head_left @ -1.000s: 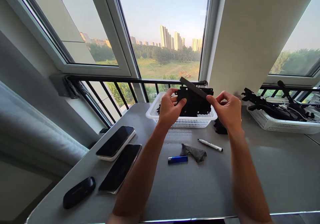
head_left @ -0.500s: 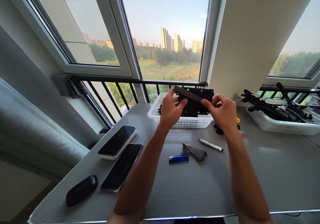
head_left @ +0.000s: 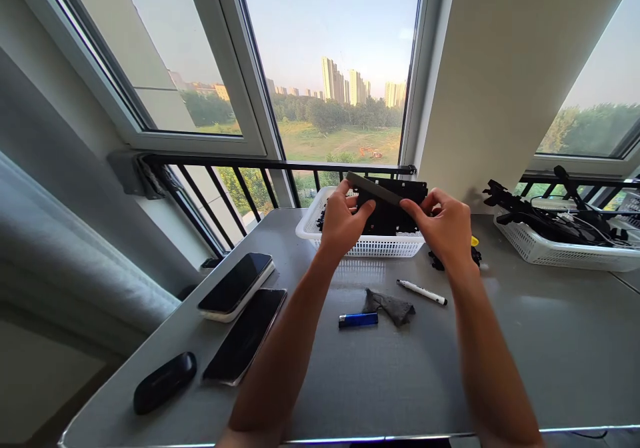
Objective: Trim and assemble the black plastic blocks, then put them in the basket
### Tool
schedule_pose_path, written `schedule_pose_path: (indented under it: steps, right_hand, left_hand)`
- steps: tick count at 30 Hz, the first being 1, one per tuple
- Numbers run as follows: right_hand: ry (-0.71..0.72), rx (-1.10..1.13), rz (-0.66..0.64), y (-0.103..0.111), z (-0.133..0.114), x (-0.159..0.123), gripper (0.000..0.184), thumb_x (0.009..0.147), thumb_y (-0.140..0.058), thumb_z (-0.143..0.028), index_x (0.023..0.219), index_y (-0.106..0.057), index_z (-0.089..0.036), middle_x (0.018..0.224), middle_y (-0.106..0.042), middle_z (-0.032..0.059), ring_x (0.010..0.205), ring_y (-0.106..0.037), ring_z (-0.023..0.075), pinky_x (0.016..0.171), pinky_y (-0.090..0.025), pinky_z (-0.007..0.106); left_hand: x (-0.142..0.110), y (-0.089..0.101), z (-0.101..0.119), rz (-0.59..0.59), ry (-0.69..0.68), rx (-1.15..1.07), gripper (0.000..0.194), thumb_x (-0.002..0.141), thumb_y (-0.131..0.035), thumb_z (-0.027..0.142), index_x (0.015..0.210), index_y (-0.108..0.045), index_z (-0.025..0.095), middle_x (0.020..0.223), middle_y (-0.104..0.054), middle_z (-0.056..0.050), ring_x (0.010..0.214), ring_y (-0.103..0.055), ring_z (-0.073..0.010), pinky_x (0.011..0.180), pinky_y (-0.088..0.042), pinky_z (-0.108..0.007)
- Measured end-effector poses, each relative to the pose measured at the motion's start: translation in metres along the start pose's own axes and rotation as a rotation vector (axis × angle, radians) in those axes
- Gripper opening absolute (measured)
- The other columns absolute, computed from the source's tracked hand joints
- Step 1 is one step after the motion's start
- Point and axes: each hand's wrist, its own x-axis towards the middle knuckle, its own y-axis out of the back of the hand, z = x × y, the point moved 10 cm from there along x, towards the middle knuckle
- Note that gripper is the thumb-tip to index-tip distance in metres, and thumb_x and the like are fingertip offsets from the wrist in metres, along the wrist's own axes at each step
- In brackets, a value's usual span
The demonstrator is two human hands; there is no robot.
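Note:
My left hand (head_left: 345, 220) is closed on the left side of a flat black plate (head_left: 387, 218) with notched edges, its thumb pressed on the front face. The plate is held up over a white plastic basket (head_left: 360, 247). A dark grey flat strip (head_left: 375, 189) slants across the plate's upper part, its left end near my left fingertips. The strip's right end is pinched by my right hand (head_left: 443, 225) between thumb and fingers. Behind my right wrist a black part with something yellow (head_left: 475, 241) on it is partly hidden.
On the table (head_left: 550, 348) lie a blue lighter (head_left: 358, 321), a grey cloth (head_left: 393, 307) and a white marker (head_left: 423, 292). Two phone-like slabs (head_left: 245, 335) and a black oval case (head_left: 165, 383) are at left. Another white basket (head_left: 560, 251) with black parts and cables stands at right.
The right hand has moved left and slightly down with the grey strip, sliding it across the plate toward the left hand. The left hand keeps its hold on the plate.

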Motion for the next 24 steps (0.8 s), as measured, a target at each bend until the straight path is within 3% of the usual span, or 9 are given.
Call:
schedule_pose_path:
  steps: [7, 14, 21, 24]
  right_hand:
    - [-0.109, 0.007, 0.12, 0.023, 0.04, 0.01, 0.052, 0.075, -0.059, -0.071, 0.059, -0.05, -0.022, 0.053, -0.052, -0.0013, 0.05, -0.044, 0.0141, 0.055, -0.033, 0.029]
    - [-0.025, 0.036, 0.0, -0.001, 0.008, 0.001, 0.05, 0.076, -0.059, -0.069, 0.059, -0.052, -0.022, 0.054, -0.054, -0.0016, 0.054, -0.05, 0.0155, 0.06, -0.036, 0.029]
    - [-0.11, -0.033, 0.136, 0.026, 0.041, 0.009, 0.052, 0.075, -0.057, -0.071, 0.06, -0.052, -0.022, 0.054, -0.054, 0.0, 0.052, -0.047, 0.0168, 0.058, -0.036, 0.031]
    - [-0.106, -0.012, 0.127, 0.025, 0.035, 0.007, 0.051, 0.076, -0.058, -0.069, 0.06, -0.052, -0.022, 0.054, -0.053, -0.0008, 0.05, -0.046, 0.015, 0.056, -0.034, 0.029]
  left_hand:
    - [0.006, 0.017, -0.003, 0.064, -0.006, -0.026, 0.041, 0.066, -0.074, 0.021, 0.101, -0.054, 0.019, 0.072, -0.067, -0.001, 0.058, -0.064, -0.0149, 0.046, -0.053, -0.022]
    - [0.001, 0.002, -0.003, -0.009, 0.03, -0.051, 0.039, 0.067, -0.074, 0.023, 0.1, -0.053, 0.019, 0.071, -0.067, -0.001, 0.052, -0.062, -0.0141, 0.044, -0.053, -0.025]
    - [0.007, 0.021, -0.006, 0.073, 0.006, -0.059, 0.04, 0.066, -0.074, 0.021, 0.101, -0.054, 0.019, 0.07, -0.067, -0.001, 0.055, -0.063, -0.013, 0.046, -0.051, -0.021]
    - [0.008, 0.016, -0.01, 0.063, 0.011, -0.036, 0.041, 0.067, -0.073, 0.021, 0.103, -0.054, 0.019, 0.071, -0.067, -0.001, 0.054, -0.063, -0.0139, 0.045, -0.051, -0.022]
